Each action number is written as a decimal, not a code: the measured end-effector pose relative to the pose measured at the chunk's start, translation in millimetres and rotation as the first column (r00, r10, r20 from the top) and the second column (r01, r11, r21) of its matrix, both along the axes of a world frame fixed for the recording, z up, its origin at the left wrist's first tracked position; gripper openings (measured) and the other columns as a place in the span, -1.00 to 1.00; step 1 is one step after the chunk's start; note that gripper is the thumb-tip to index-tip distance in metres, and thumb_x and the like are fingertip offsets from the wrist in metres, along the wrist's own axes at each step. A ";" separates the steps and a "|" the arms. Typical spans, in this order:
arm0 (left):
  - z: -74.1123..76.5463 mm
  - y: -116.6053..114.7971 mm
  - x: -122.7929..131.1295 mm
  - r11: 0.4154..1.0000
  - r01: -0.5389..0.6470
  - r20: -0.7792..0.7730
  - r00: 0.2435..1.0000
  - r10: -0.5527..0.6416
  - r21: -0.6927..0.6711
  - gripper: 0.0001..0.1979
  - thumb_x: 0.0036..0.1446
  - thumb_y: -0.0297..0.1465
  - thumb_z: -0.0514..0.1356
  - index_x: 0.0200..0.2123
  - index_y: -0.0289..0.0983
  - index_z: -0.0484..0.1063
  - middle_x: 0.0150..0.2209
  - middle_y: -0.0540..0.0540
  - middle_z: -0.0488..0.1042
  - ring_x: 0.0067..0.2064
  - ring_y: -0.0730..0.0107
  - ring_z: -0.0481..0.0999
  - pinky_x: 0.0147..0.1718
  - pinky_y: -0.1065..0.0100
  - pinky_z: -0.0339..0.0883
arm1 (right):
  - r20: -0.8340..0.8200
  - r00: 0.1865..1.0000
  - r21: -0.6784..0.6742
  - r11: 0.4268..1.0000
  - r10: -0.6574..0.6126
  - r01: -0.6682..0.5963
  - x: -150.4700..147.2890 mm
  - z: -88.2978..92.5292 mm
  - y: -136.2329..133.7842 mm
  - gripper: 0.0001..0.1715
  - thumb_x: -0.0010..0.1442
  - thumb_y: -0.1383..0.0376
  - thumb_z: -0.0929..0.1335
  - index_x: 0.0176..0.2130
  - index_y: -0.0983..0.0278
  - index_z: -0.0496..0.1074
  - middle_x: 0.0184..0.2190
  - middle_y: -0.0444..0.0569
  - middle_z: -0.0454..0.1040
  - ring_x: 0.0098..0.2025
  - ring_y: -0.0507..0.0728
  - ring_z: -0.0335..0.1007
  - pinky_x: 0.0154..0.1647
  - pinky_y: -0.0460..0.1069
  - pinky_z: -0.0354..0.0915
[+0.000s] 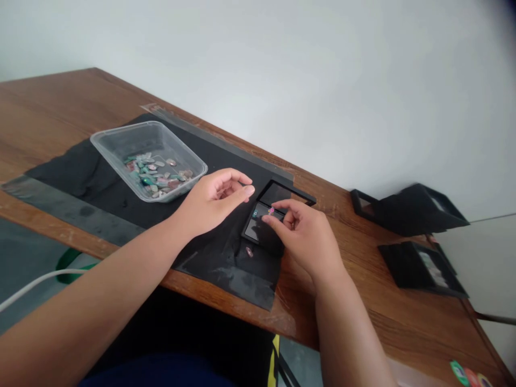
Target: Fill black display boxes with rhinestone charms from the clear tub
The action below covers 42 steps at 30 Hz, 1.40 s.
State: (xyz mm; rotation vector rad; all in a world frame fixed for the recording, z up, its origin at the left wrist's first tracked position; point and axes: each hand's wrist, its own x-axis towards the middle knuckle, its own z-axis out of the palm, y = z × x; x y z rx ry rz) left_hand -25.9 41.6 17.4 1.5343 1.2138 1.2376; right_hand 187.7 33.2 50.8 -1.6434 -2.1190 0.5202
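Right hand of mine pinches a small pink piece between thumb and forefinger, over the open black box; nearer me than those fingertips lies an oval stone; my left hand is half-curled, I cannot tell around what, the plastic tub just left of it

Brown wooden table against a pale, plain wall.
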 end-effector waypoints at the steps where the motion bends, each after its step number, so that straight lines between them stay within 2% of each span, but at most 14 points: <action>1: -2.0 0.2 -0.1 1.000 -0.017 -0.075 0.997 0.018 0.010 -0.70 0.22 -0.15 0.25 -0.13 -0.25 0.51 -0.33 -0.08 0.58 -0.34 0.36 0.52 -0.34 0.33 0.38 | 0.014 1.000 -0.023 1.000 -0.005 0.005 -0.2 -1.0 0.8 -0.75 0.18 0.10 0.47 -0.17 0.16 0.58 -0.63 -0.24 0.33 -0.56 0.03 0.25 -0.51 -0.06 0.07; 4: -6.2 -0.7 -1.1 0.998 -0.029 -0.302 0.952 0.042 0.047 -0.73 0.26 -0.14 0.20 -0.16 -0.20 0.52 -0.26 -0.07 0.60 -0.25 0.30 0.54 -0.27 0.27 0.37 | 0.040 0.999 -0.064 0.998 0.002 0.001 -1.6 -2.7 1.5 -0.75 0.17 0.10 0.47 -0.17 0.15 0.58 -0.61 -0.23 0.35 -0.55 0.04 0.28 -0.52 -0.06 0.06; 6: -7.6 -1.7 -2.1 0.999 -0.024 -0.387 0.921 0.039 0.043 -0.71 0.28 -0.12 0.17 -0.11 -0.18 0.49 -0.23 -0.06 0.60 -0.21 0.26 0.54 -0.25 0.24 0.36 | 0.046 0.999 -0.064 0.998 0.003 0.000 -2.7 -3.1 1.1 -0.75 0.16 0.09 0.47 -0.17 0.14 0.58 -0.60 -0.23 0.36 -0.54 0.04 0.29 -0.52 -0.06 0.05; 10: -8.1 -3.1 -2.9 1.000 -0.015 -0.461 0.887 0.023 0.021 -0.60 0.28 -0.10 0.14 0.06 -0.18 0.36 -0.19 -0.09 0.59 -0.18 0.19 0.56 -0.27 0.23 0.37 | 0.054 0.998 -0.070 0.998 0.012 -0.009 -5.0 -4.4 0.7 -0.75 0.15 0.12 0.48 -0.16 0.13 0.60 -0.59 -0.22 0.38 -0.53 0.04 0.30 -0.50 -0.06 0.08; 14: -8.1 -3.4 -1.4 0.999 0.032 -0.514 0.858 -0.016 0.022 -0.61 0.28 -0.11 0.13 0.06 -0.20 0.35 -0.19 -0.12 0.60 -0.17 0.16 0.57 -0.24 0.19 0.39 | 0.068 0.997 -0.078 0.997 0.020 -0.015 -7.8 -6.6 1.7 -0.76 0.16 0.13 0.48 -0.15 0.12 0.60 -0.59 -0.21 0.39 -0.52 0.04 0.31 -0.49 -0.06 0.09; 22: -8.0 -4.6 -0.9 1.000 0.006 -0.526 0.850 -0.003 0.005 -0.49 0.26 -0.12 0.15 0.18 -0.23 0.21 -0.03 -0.17 0.57 -0.12 0.14 0.55 -0.24 0.19 0.38 | 0.060 0.998 -0.120 0.993 0.007 0.000 1.6 -2.2 3.6 -0.60 0.13 0.07 0.47 -0.06 0.17 0.55 -0.56 -0.21 0.39 -0.50 0.06 0.32 -0.48 -0.05 0.11; 31: -8.6 -4.6 -1.2 0.999 0.051 -0.557 0.830 -0.034 0.014 -0.55 0.26 -0.16 0.15 0.13 -0.23 0.27 -0.05 -0.17 0.57 -0.11 0.12 0.55 -0.15 0.14 0.36 | 0.101 0.995 -0.192 0.981 0.027 -0.007 8.7 0.6 5.3 -0.72 0.16 0.21 0.45 -0.10 0.16 0.60 -0.56 -0.19 0.41 -0.52 0.05 0.30 -0.49 -0.04 0.11; 37: -7.3 -5.9 -0.3 1.000 0.015 -0.544 0.839 -0.019 -0.011 -0.44 0.24 -0.17 0.16 0.22 -0.28 0.17 0.01 -0.18 0.54 -0.11 0.13 0.52 -0.15 0.13 0.39 | 0.131 0.991 -0.219 0.975 0.010 0.020 5.5 -1.7 5.3 -0.76 0.18 0.18 0.43 -0.12 0.10 0.61 -0.56 -0.19 0.42 -0.50 0.06 0.30 -0.47 -0.04 0.07; 42: -6.7 -6.3 0.3 1.000 0.025 -0.553 0.833 -0.027 -0.012 -0.43 0.23 -0.18 0.16 0.22 -0.29 0.17 0.01 -0.19 0.53 -0.11 0.13 0.52 -0.15 0.13 0.39 | 0.090 0.996 -0.247 0.969 0.008 0.014 5.8 -5.3 7.5 -0.79 0.19 0.19 0.42 -0.14 0.11 0.58 -0.58 -0.22 0.38 -0.52 0.04 0.26 -0.47 -0.04 0.09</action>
